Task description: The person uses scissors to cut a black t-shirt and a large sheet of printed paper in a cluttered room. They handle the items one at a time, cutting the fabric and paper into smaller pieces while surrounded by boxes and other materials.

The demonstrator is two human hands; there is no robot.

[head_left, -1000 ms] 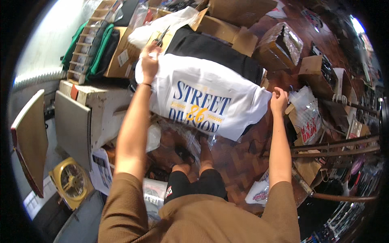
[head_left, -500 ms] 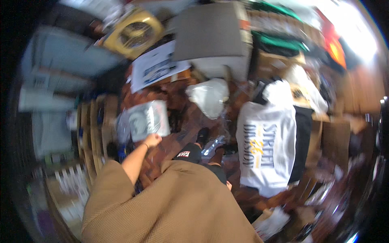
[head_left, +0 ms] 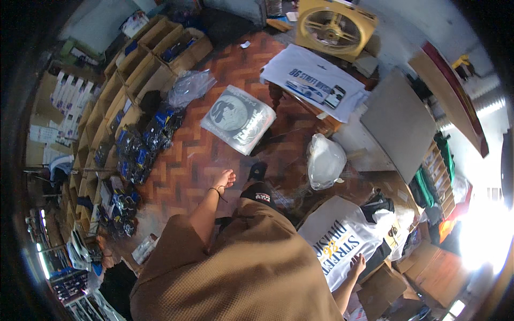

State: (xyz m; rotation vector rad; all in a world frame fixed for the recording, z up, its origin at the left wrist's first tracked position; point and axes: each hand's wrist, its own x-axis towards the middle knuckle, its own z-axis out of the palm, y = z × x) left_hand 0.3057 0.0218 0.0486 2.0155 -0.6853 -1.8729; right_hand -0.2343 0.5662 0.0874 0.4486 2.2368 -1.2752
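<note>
Low on the right, below a gap of floor [head_left: 176,160], a white shirt [head_left: 342,241] lies spread with its print face up, partly over a black cloth [head_left: 382,251], beside opened cardboard boxes [head_left: 436,267]. The right hand [head_left: 357,263] is at this shirt, fingers somewhat bent; whether they grip the fabric or only rest by it I cannot tell. The left hand [head_left: 226,178] hangs over the floor, its fingers loosely curled with nothing visible in them, nearest to a flat clear-wrapped packet [head_left: 235,119].

As far as can be judged, the shirt is laid out but neither folded nor bagged, while the packet looks finished and wrapped; how much handling is left does not show.

As for writing, the shirt bears stacked dark-blue capitals with yellow-orange figures between the lines. The packet shows a round grey picture and pale lettering along one side. Another white shirt [head_left: 289,61], on a desk [head_left: 327,127] near a yellow fan [head_left: 348,24], carries dark-blue lettering above a small picture. The black shorts [head_left: 262,198] have a red-and-white patch. Lettering farther out is too small to make out.
</note>
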